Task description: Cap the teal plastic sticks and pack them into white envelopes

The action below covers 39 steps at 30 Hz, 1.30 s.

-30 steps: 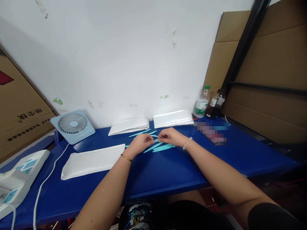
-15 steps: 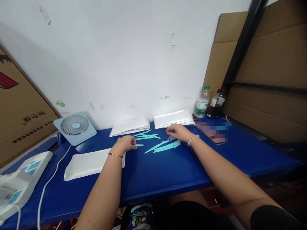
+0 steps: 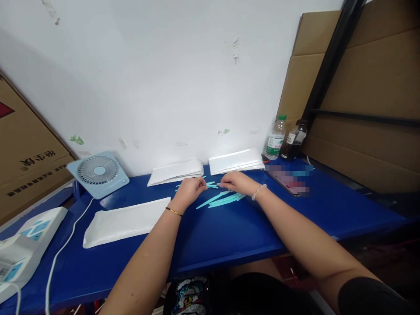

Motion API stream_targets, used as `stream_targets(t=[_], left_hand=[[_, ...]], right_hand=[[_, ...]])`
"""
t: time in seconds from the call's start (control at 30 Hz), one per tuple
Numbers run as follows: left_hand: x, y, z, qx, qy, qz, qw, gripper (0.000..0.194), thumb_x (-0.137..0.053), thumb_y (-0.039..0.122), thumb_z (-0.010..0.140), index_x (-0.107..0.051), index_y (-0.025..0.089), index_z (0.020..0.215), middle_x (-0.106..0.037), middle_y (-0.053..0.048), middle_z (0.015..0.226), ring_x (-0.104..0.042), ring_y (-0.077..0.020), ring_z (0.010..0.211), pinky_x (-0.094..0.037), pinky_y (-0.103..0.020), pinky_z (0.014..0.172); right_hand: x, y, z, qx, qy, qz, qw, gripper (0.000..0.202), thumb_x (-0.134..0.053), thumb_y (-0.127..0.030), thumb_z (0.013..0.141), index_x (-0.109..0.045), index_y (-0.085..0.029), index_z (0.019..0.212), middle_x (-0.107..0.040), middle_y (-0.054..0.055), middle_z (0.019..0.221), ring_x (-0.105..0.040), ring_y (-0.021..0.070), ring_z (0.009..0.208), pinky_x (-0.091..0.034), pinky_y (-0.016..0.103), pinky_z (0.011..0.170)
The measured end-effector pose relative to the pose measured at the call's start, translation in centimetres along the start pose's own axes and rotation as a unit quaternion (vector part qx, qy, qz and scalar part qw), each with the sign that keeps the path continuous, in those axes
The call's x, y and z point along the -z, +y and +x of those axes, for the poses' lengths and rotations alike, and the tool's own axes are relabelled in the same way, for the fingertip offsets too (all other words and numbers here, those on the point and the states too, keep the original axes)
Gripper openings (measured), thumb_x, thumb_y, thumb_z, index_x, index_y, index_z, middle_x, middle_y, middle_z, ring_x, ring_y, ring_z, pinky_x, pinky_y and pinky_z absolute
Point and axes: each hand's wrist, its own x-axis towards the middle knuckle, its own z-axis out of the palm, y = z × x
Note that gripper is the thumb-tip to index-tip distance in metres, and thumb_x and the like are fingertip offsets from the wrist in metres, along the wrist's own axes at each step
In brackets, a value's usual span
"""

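Note:
My left hand (image 3: 190, 191) is closed in a pinch on a slim turquoise eyebrow razor, mostly hidden by the fingers. Facing it across a small gap, my right hand (image 3: 236, 182) pinches a small clear piece that looks like a cap; its outline is hard to make out. Behind and between the fingertips lie several turquoise razors (image 3: 211, 182), partly covered by the hands. Another group of turquoise razors (image 3: 226, 200) lies on the blue table (image 3: 229, 238), below my right hand and nearer to me.
A white padded envelope (image 3: 124, 222) lies left of my left forearm. Two white envelope stacks (image 3: 177, 171) (image 3: 234, 162) rest along the wall. A blue fan (image 3: 100, 173), power strip (image 3: 36, 245) and cable stand left. Right are two bottles (image 3: 275, 142) (image 3: 294, 142) and a phone (image 3: 284, 181).
My left hand has moved right and away from me with the razor. The right hand has shifted slightly left, so the fingertips are now close together. The view has tilted slightly.

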Motion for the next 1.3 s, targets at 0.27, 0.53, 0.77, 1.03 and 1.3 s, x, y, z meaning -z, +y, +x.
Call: stream_targets(t=[0.27,0.53,0.77,1.03,1.3], left_hand=[[-0.5,-1.9,-0.3,0.038,0.05,0.003,0.998,0.03,-0.06,0.04,0.077,-0.064,0.021,0.1,-0.065,-0.005,0.1,-0.06,-0.0208,0.089,-0.043,-0.029,0.075],[-1.0,1.0,-0.6,-0.032,-0.074,-0.014,0.997,0.023,-0.052,0.038,0.082,-0.067,0.022,0.084,-0.067,-0.001,0.079,-0.059,-0.0161,0.072,-0.039,-0.024,0.062],[0.3,0.3,-0.3,0.007,0.004,0.061,0.998,0.028,-0.043,0.032,0.088,-0.067,0.019,0.082,-0.069,-0.004,0.084,-0.06,-0.0187,0.078,-0.039,-0.03,0.076],[-0.1,0.1,0.0,-0.004,-0.019,0.055,0.998,0.026,-0.049,0.039,0.087,-0.07,0.023,0.085,-0.07,-0.003,0.095,-0.06,-0.0206,0.092,-0.036,-0.032,0.085],[0.5,-3.2,-0.8,0.087,-0.02,0.067,0.994,0.024,-0.053,0.038,0.084,-0.069,0.024,0.094,-0.067,-0.004,0.102,-0.057,-0.0218,0.098,-0.037,-0.032,0.085]], right_hand=[[0.8,1.5,-1.2,-0.05,0.015,-0.032,0.998,0.021,-0.062,-0.039,0.081,-0.069,-0.021,0.089,-0.063,0.006,0.094,-0.055,0.0208,0.091,-0.035,0.03,0.078],[-0.8,-0.5,-0.2,-0.022,-0.046,-0.006,0.999,0.012,-0.067,-0.032,0.077,-0.066,-0.02,0.076,-0.058,0.004,0.093,-0.051,0.0207,0.095,-0.03,0.032,0.082],[0.6,1.0,-0.8,-0.036,0.027,-0.032,0.998,0.011,-0.065,-0.029,0.079,-0.062,-0.019,0.076,-0.059,0.004,0.091,-0.05,0.0208,0.093,-0.029,0.032,0.082],[0.6,1.0,-0.7,-0.031,0.062,-0.008,0.998,0.015,-0.064,-0.032,0.08,-0.062,-0.019,0.075,-0.059,0.003,0.089,-0.052,0.0189,0.09,-0.03,0.032,0.082],[1.3,2.9,-1.4,-0.095,0.066,0.023,0.993,0.016,-0.065,-0.033,0.078,-0.065,-0.018,0.076,-0.061,0.004,0.089,-0.054,0.0165,0.081,-0.036,0.029,0.076]])
